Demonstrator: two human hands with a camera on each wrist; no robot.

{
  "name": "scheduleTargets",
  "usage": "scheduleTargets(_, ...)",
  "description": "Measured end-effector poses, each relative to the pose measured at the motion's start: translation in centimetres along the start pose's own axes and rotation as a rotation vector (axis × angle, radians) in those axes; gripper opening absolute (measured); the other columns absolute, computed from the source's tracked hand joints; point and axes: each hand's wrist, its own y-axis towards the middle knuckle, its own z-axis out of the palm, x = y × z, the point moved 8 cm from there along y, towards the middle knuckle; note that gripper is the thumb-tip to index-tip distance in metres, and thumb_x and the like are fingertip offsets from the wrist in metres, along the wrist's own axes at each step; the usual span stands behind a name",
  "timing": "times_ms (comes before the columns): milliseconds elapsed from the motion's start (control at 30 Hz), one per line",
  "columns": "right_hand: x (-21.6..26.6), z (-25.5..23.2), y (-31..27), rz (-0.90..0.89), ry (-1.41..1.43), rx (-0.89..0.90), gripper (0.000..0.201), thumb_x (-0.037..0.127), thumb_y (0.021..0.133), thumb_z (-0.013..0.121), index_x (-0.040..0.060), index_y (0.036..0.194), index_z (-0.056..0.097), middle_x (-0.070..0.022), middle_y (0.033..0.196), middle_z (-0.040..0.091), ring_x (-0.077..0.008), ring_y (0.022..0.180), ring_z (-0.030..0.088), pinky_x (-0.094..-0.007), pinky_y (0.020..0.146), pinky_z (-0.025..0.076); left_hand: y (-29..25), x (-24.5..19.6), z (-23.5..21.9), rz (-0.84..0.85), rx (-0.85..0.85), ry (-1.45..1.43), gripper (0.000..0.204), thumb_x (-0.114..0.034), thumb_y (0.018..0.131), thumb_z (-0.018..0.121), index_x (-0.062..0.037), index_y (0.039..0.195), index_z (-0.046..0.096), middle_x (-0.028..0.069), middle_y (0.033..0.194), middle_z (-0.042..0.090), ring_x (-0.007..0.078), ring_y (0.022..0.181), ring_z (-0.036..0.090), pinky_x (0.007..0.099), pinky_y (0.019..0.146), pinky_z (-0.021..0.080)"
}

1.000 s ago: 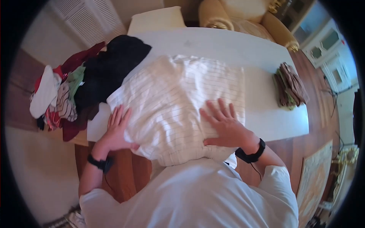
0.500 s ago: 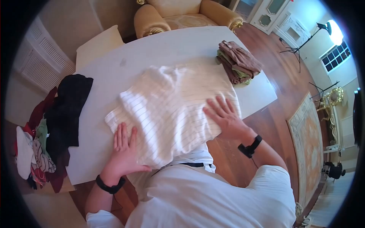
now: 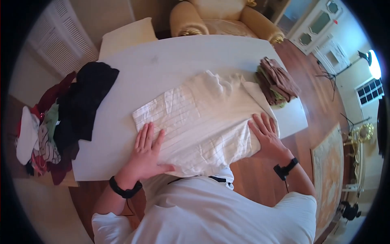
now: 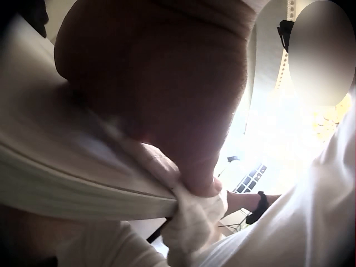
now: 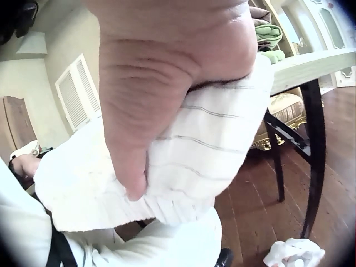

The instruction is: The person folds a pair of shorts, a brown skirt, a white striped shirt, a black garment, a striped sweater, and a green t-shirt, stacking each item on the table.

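A white garment with thin stripes lies spread over the white table, its near edge hanging over the front against the person's body. On its left part rests the left hand, fingers straight, thumb pointing right along the near edge. The right hand lies flat on the garment's right side, fingers extended. In the right wrist view the right hand has its thumb lying along the striped cloth. The left wrist view shows the left hand dark against the cloth, its fingers mostly hidden.
Folded brown and green clothes are stacked at the table's right end. A black garment and a mixed heap of clothes lie at the left end. Behind the white table stand an armchair and a cream seat.
The garment has been shifted and turned on the table, its left edge now further right, and its right side shows a fold. Both hands stay on it with fingers extended. The head view has swung.
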Motion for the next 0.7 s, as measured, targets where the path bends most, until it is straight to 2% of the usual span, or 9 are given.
scheduleTargets(33, 0.4, -0.4, 0.6, 0.014, 0.010, 0.035, 0.118, 0.049, 0.061, 0.093, 0.0133, 0.160, 0.040, -0.0202, 0.168, 0.031, -0.0477, 0.158, 0.018, -0.0641, 0.127, 0.013, -0.6, 1.4, -0.3, -0.007, -0.010, 0.003, 0.121, -0.073, 0.080, 0.073, -0.0028, 0.166, 0.023, 0.0354, 0.170, 0.009, 0.0486, 0.160, 0.006, 0.0555, 0.129, 0.009)
scheduleTargets(167, 3.5, -1.9, 3.3, -0.038, 0.275, 0.215, 0.121, 0.046, 0.060, 0.097, 0.0129, 0.162, 0.040, -0.0190, 0.172, 0.025, -0.0458, 0.160, 0.012, -0.0563, 0.130, 0.013, -2.7, 5.2, -1.7, -0.039, -0.074, -0.001, 0.101, -0.064, 0.091, 0.069, -0.0061, 0.165, 0.031, 0.0320, 0.170, 0.015, 0.0453, 0.160, 0.013, 0.0532, 0.129, 0.014)
scheduleTargets(200, 4.3, -2.5, 4.2, -0.061, 0.309, 0.229, 0.112, 0.045, 0.066, 0.095, 0.0130, 0.160, 0.043, -0.0186, 0.172, 0.027, -0.0455, 0.160, 0.015, -0.0540, 0.129, 0.017, -2.9, 6.3, -2.0, -0.053, -0.113, 0.009, 0.093, -0.062, 0.094, 0.067, -0.0097, 0.164, 0.034, 0.0291, 0.171, 0.017, 0.0432, 0.160, 0.015, 0.0527, 0.129, 0.016)
scheduleTargets(300, 3.2, -1.3, 8.6, -0.095, 0.382, 0.147, 0.100, 0.044, 0.077, 0.090, 0.0139, 0.160, 0.043, -0.0189, 0.171, 0.028, -0.0458, 0.159, 0.019, -0.0549, 0.128, 0.020, -1.3, 10.1, -2.8, -0.106, -0.071, -0.023, 0.089, -0.060, 0.095, 0.066, -0.0142, 0.165, 0.035, 0.0259, 0.172, 0.019, 0.0417, 0.160, 0.016, 0.0514, 0.129, 0.017)
scheduleTargets(333, 3.1, -1.2, 10.3, -0.083, 0.310, 0.125, 0.082, 0.045, 0.091, 0.077, 0.0152, 0.160, 0.043, -0.0188, 0.171, 0.029, -0.0461, 0.158, 0.022, -0.0559, 0.127, 0.021, -0.3, 11.0, -3.9, -0.167, -0.059, -0.010, 0.082, -0.055, 0.099, 0.064, -0.0158, 0.164, 0.035, 0.0240, 0.172, 0.022, 0.0410, 0.159, 0.019, 0.0498, 0.129, 0.019)
scheduleTargets(433, 3.0, -1.0, 15.5, 0.018, 0.123, 0.122, 0.077, 0.050, 0.098, 0.066, 0.0169, 0.162, 0.041, -0.0178, 0.172, 0.027, -0.0462, 0.158, 0.020, -0.0560, 0.127, 0.021, 3.5, 17.5, -4.3, -0.229, -0.138, -0.004, 0.075, -0.048, 0.102, 0.061, -0.0134, 0.163, 0.036, 0.0248, 0.171, 0.023, 0.0416, 0.159, 0.021, 0.0487, 0.129, 0.020)
scheduleTargets(500, 3.2, -0.6, 18.3, 0.001, 0.072, 0.087, 0.077, 0.055, 0.099, 0.061, 0.0184, 0.163, 0.038, -0.0172, 0.173, 0.025, -0.0457, 0.159, 0.020, -0.0579, 0.127, 0.020, 5.7, 21.4, -4.2, -0.245, -0.220, 0.036, 0.070, -0.044, 0.103, 0.060, -0.0107, 0.160, 0.040, 0.0262, 0.168, 0.029, 0.0426, 0.157, 0.026, 0.0489, 0.127, 0.024)
scheduleTargets(633, 2.7, 0.2, 21.3, -0.008, 0.084, 0.085, 0.080, 0.061, 0.100, 0.057, 0.0212, 0.166, 0.032, -0.0166, 0.175, 0.019, -0.0477, 0.159, 0.016, -0.0631, 0.126, 0.017, 7.4, 22.8, -5.8, -0.376, -0.258, 0.099, 0.067, -0.044, 0.101, 0.062, -0.0060, 0.154, 0.048, 0.0279, 0.160, 0.041, 0.0440, 0.152, 0.034, 0.0490, 0.124, 0.031)
scheduleTargets(700, 3.0, -0.8, 20.0, 0.052, 0.029, 0.105, 0.082, 0.063, 0.101, 0.055, 0.0216, 0.167, 0.029, -0.0169, 0.175, 0.016, -0.0498, 0.159, 0.013, -0.0658, 0.125, 0.016, 6.3, 19.0, -7.7, -0.411, -0.232, -0.052, 0.069, -0.048, 0.098, 0.063, -0.0049, 0.151, 0.051, 0.0285, 0.156, 0.047, 0.0437, 0.150, 0.038, 0.0494, 0.122, 0.034)
